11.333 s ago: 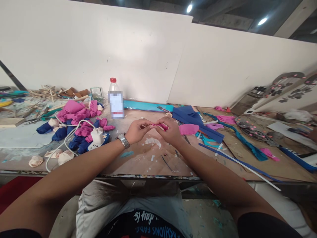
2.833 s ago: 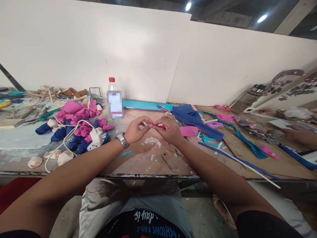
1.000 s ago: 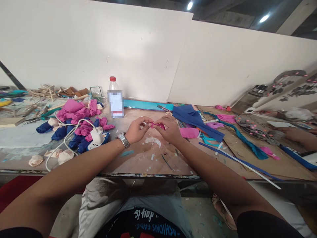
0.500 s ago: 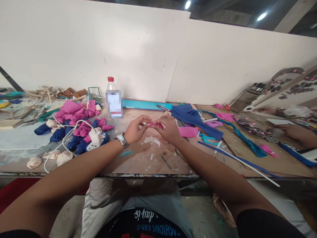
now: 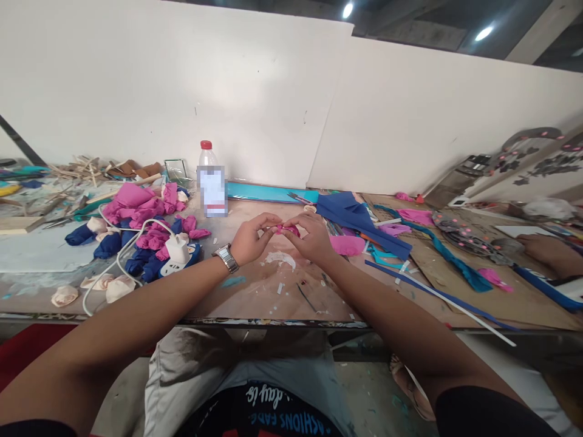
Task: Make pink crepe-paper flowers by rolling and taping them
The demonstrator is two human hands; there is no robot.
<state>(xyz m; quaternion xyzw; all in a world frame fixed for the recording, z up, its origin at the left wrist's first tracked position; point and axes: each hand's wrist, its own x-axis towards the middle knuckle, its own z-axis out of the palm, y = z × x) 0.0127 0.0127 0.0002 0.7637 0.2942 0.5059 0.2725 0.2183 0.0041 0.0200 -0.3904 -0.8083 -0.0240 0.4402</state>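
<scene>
Between my fingertips is a small piece of magenta crepe paper [image 5: 289, 230], bunched up and partly hidden by the fingers. My left hand [image 5: 253, 238], with a metal watch on its wrist, pinches the left end of it. My right hand [image 5: 310, 235] grips the right side with thumb and fingers closed. Both hands are just above the table [image 5: 255, 291], close together. A whitish dried smear [image 5: 280, 260] lies on the tabletop below them. To the right of my right hand is a pink paper piece [image 5: 347, 244] beside folded dark blue paper [image 5: 350, 218].
At left, pink, blue and cream paper bundles [image 5: 136, 206] surround a power strip [image 5: 175, 264] with a white cable. A red-capped bottle [image 5: 207, 156] stands near the white wall. Teal paper [image 5: 455, 255] and cardboard [image 5: 428, 276] lie at right, near another person's hand [image 5: 546, 252].
Both hands keep their hold on the magenta paper, with only slight finger movement. The whole view has shifted a little.
</scene>
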